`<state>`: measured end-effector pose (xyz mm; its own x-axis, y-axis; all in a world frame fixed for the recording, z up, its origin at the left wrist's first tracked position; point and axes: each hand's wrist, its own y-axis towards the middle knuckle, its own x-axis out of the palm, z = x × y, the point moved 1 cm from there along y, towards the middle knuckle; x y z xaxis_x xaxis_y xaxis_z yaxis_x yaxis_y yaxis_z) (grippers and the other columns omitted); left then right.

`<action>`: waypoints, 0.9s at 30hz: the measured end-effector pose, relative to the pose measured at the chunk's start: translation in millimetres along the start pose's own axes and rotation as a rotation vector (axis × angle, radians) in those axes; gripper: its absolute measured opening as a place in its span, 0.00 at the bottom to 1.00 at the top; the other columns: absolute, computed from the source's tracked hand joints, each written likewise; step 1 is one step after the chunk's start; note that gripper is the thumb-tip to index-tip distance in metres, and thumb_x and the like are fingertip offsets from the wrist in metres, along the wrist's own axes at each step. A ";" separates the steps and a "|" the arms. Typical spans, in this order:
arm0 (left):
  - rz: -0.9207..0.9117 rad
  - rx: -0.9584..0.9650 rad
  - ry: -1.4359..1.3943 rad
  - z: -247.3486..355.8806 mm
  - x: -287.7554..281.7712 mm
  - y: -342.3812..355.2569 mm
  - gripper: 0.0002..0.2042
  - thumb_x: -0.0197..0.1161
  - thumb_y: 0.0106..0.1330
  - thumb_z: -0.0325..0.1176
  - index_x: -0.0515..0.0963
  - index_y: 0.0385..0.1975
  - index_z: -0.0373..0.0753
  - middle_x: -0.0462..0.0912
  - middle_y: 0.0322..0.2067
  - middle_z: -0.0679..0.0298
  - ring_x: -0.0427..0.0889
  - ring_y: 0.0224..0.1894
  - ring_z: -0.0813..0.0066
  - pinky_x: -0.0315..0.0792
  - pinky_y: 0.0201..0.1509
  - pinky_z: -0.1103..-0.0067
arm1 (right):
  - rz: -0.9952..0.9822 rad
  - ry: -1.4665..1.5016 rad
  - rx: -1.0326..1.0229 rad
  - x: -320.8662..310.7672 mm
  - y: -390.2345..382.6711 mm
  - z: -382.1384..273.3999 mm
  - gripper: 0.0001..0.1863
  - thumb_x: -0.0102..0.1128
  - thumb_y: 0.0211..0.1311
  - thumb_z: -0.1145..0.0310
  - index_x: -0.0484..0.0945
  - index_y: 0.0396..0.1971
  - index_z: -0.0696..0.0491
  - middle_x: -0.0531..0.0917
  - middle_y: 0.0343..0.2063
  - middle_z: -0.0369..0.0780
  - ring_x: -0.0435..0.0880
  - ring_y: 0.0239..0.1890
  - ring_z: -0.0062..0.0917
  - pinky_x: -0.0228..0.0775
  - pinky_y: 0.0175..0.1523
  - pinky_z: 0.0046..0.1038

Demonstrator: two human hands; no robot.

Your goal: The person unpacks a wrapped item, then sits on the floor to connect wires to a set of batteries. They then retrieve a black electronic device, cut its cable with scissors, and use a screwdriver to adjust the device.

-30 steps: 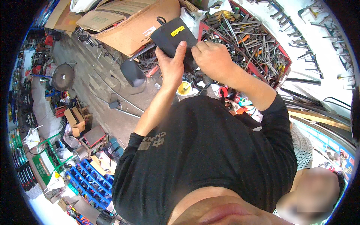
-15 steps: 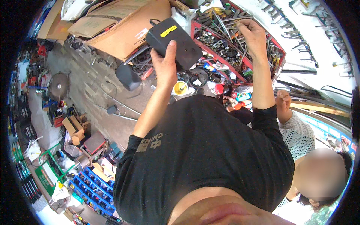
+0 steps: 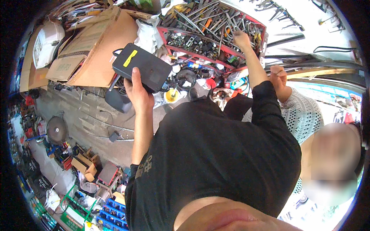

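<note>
My left hand (image 3: 139, 94) grips a flat black box (image 3: 152, 71) with rounded corners, a yellow label and a small loop at its far left corner. The thumb lies on top of the box; the other fingers are hidden underneath. Over to the right, my right hand (image 3: 242, 41) reaches down into a red tray (image 3: 264, 32) heaped with metal hand tools (image 3: 210, 15). Its fingers look curled and drawn together, and whatever they hold, if anything, is hidden. A nearer compartment contains small metal parts (image 3: 192, 44).
Flattened cardboard (image 3: 104, 50) stands left of the box. A yellow bowl (image 3: 172, 96) and a red-capped container (image 3: 210, 83) sit near my body. Another person's hand (image 3: 279, 79) is raised beside my right arm. A round fan (image 3: 57, 129) stands on the floor at left.
The view has shifted, so the surroundings sit differently. My right hand has gone lower among the tools, its fingers less visible. My left hand still holds the black box.
</note>
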<state>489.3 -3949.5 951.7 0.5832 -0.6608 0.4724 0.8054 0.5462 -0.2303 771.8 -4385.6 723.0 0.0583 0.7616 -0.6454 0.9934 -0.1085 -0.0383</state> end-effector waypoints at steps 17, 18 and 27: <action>0.216 -0.143 -0.309 23.9 -86.1 -64.7 0.23 0.61 0.69 0.41 0.69 0.58 0.34 0.81 0.48 0.56 0.84 0.48 0.64 0.81 0.53 0.66 | -0.361 -0.050 0.390 146.8 49.9 -35.9 0.15 0.61 0.56 0.71 0.81 0.42 0.61 0.87 0.35 0.49 0.87 0.36 0.35 0.80 0.42 0.32; 0.194 -0.137 -0.335 30.2 -96.8 -69.4 0.25 0.61 0.69 0.43 0.69 0.59 0.34 0.81 0.49 0.55 0.84 0.49 0.63 0.80 0.54 0.65 | -0.442 -0.023 0.084 133.7 49.0 -30.0 0.13 0.61 0.56 0.75 0.81 0.42 0.60 0.87 0.33 0.46 0.85 0.34 0.32 0.78 0.38 0.30; 0.209 -0.136 -0.546 73.2 -235.6 -85.4 0.27 0.59 0.69 0.47 0.69 0.61 0.34 0.80 0.52 0.54 0.83 0.52 0.61 0.78 0.58 0.63 | -0.834 1.233 0.315 142.3 -118.1 -219.2 0.18 0.56 0.59 0.83 0.77 0.51 0.57 0.83 0.41 0.42 0.82 0.47 0.34 0.74 0.58 0.36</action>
<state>275.3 -3802.8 922.4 0.6212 -0.1669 0.7657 0.7065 0.5419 -0.4551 684.5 -4124.4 803.0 -0.2887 0.6969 0.6565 0.7318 0.6028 -0.3181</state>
